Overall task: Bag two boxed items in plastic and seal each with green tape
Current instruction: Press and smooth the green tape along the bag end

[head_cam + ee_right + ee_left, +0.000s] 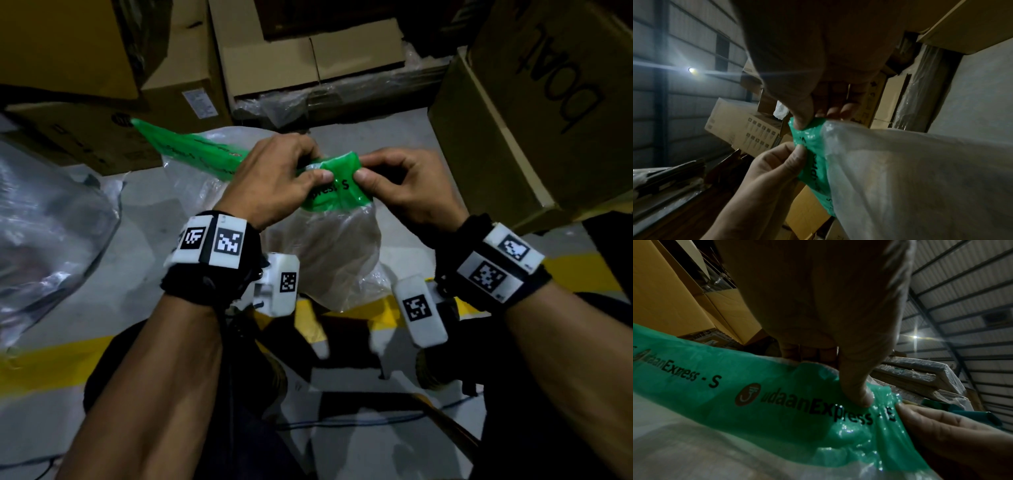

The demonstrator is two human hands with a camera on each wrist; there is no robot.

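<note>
Both hands meet over the gathered neck of a clear plastic bag (339, 240) held up above the grey floor (144, 246). The left hand (274, 178) and right hand (407, 185) each pinch the printed green tape (335, 185) between thumb and curled fingers (368, 178), pressing it round the bag's bunched top. A loose length of tape trails off to the left. Brown cardboard cartons (534, 113) stand behind and beside.
</note>
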